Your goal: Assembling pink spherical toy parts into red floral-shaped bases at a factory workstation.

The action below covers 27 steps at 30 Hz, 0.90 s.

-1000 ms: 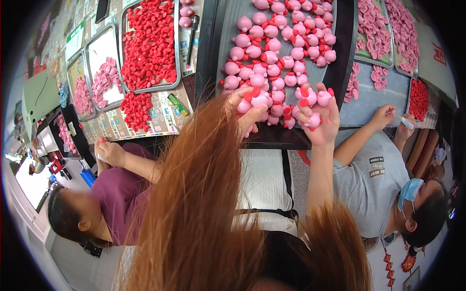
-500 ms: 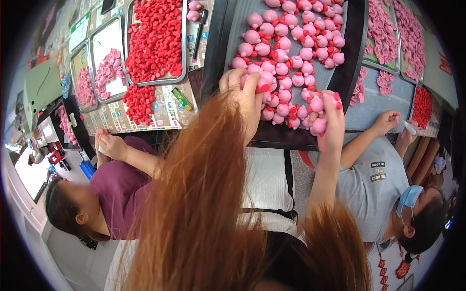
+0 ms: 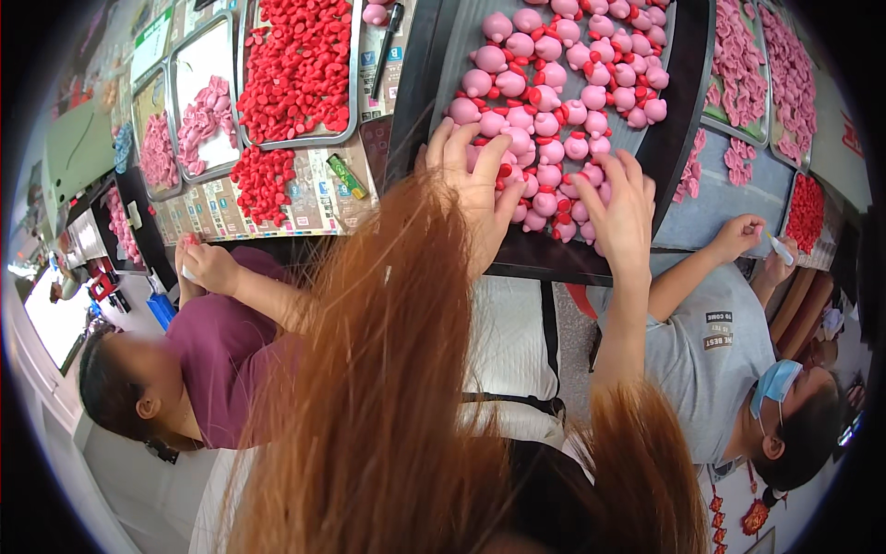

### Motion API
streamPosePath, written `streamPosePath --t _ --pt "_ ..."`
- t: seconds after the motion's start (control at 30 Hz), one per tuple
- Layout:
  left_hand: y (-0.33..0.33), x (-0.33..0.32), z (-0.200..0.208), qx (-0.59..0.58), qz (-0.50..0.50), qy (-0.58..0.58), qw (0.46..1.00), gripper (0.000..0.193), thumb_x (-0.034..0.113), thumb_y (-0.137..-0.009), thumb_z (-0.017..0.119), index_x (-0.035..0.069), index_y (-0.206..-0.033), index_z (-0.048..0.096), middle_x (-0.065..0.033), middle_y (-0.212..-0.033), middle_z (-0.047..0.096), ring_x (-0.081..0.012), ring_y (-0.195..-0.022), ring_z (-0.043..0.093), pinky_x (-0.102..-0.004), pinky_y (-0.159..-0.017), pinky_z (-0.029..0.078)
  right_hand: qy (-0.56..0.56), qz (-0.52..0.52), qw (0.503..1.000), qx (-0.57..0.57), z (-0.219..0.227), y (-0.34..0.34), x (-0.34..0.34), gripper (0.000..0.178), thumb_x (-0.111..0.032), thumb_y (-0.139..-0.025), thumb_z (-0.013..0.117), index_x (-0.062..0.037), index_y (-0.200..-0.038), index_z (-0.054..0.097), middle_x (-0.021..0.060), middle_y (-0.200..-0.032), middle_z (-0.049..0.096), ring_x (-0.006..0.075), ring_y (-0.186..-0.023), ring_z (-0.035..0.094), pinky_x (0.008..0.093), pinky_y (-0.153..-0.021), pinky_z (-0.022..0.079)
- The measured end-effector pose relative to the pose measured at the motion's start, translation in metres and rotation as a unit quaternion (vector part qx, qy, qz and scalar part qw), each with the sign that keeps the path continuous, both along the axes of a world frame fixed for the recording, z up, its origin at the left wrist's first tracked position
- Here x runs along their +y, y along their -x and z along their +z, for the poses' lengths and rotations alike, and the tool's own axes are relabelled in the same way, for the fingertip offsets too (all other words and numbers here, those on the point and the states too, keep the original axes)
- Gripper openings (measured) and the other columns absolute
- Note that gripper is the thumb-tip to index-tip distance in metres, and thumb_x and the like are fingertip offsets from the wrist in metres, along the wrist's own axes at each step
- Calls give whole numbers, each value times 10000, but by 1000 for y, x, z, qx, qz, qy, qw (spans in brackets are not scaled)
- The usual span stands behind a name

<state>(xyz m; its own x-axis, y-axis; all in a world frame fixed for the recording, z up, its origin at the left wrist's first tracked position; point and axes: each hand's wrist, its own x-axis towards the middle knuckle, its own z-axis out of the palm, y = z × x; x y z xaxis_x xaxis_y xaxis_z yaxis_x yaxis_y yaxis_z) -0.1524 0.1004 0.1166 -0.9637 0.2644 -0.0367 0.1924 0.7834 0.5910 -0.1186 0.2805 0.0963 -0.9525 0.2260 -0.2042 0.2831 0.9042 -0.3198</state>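
Note:
A dark-rimmed tray (image 3: 683, 102) holds many small pink round figurines (image 3: 595, 97) with red parts, packed close together. At its near left corner my left hand (image 3: 469, 189) rests over the figurines with its fingers spread. Curved fingers of my right hand (image 3: 620, 212) reach down onto the figurines near the tray's near right side, thumb apart from them. Both hands look open, touching the heap; whatever lies under the palms is hidden. Long hair hangs in front of part of my left hand and forearm.
Left of the tray stand a metal tray of red pieces (image 3: 354, 74), loose red pieces (image 3: 262, 185), a green lighter-like object (image 3: 347, 175) and a black pen (image 3: 386, 51). Co-workers sit on both sides, in a purple top (image 3: 221, 346) and a grey shirt (image 3: 711, 369), handling small items.
Both hands have opened out over the figurines. A figurine tipped red side up at my left fingers, and several gathered by my right hand, now sit lower among the others.

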Motion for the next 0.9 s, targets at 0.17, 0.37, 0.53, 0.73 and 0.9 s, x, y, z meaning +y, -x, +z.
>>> streamPosePath --t 0.17,0.37,0.53,0.73,0.9 --pt "1 3 8 7 2 -22 1000 293 146 -752 624 86 -1030 556 -118 -1145 429 -332 -1147 338 -426 -926 312 15 45 996 69 -14 18 -6 376 -210 -679 665 -95 -1015 542 60 -1071 489 261 -971 437 398 -817 343" --pt "3 9 13 29 2 -84 996 174 80 -772 582 58 -944 596 -85 -988 544 -294 -1050 446 -391 -902 342 10 49 993 108 -22 22 -5 355 -144 -669 661 -81 -999 546 66 -1028 509 264 -992 436 397 -844 327" --pt "5 20 34 -226 101 -359 900 200 19 -757 574 -2 -955 595 -88 -888 593 -198 -823 568 -298 -744 449 389 -106 909 106 9 2 -17 331 -66 -719 615 -8 -1036 541 108 -999 553 223 -883 553 324 -796 416" --pt "6 21 32 -113 14 -330 937 136 20 -766 581 -14 -891 623 -96 -914 605 -147 -838 570 -239 -679 476 390 -43 907 151 44 0 -30 369 6 -697 593 2 -1064 553 124 -971 531 205 -884 540 288 -763 433" --pt "4 21 34 -115 37 -341 932 132 27 -759 596 -16 -882 619 -101 -864 605 -153 -785 582 -255 -640 479 374 -33 912 166 50 0 -32 381 16 -684 591 -10 -1063 560 143 -1017 504 229 -896 530 302 -768 431"
